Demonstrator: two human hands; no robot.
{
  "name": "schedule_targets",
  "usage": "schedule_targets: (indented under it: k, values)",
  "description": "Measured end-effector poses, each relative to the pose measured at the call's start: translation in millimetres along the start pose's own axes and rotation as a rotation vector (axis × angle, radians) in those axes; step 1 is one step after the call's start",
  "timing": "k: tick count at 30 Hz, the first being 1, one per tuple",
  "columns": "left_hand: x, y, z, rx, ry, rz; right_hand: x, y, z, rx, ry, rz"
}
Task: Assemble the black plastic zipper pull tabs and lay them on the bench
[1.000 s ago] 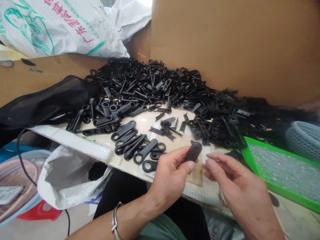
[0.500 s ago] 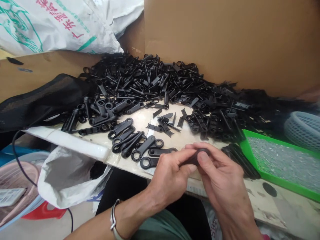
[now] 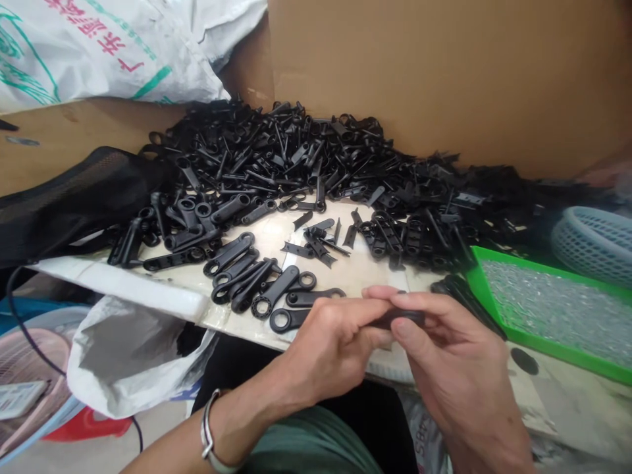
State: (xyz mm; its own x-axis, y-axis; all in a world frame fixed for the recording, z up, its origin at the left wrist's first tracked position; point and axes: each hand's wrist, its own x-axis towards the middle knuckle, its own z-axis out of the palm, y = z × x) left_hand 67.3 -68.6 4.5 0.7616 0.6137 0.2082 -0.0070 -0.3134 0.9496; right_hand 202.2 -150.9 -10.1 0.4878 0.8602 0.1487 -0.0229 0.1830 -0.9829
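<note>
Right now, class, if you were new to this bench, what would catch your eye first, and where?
Probably the great heap of black parts at the back of the bench, before the brown cardboard. Next, the bright green tray at the right, holding small shiny pieces, and the white sack with green and red print at upper left. At front centre, the left hand and right hand both hold one dark component.

Silver bangle [image 3: 206,436] on left wrist [image 3: 230,424], green top [image 3: 316,447], seemingly black trousers [image 3: 237,372]
</note>
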Motion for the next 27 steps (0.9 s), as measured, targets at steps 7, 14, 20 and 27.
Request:
schedule_targets:
  k: [7, 14, 20, 27]
  values:
    - [4.7, 0.0, 3.9, 0.102, 0.017, 0.044, 7.4, 7.0, -0.3, 0.129, -0.045, 0.028]
    - [4.4, 4.2, 0.4, 0.037, -0.045, 0.02, 6.3, 2.7, -6.5, 0.098, -0.08, 0.053]
    - [2.1, 2.0, 1.7, 0.012, -0.056, -0.003, 6.1, 3.7, -7.2, 0.076, -0.084, 0.047]
    - [0.5, -4.1, 1.4, 0.009, -0.033, 0.009, 8.6, 1.4, -8.5, 0.035, -0.162, 0.063]
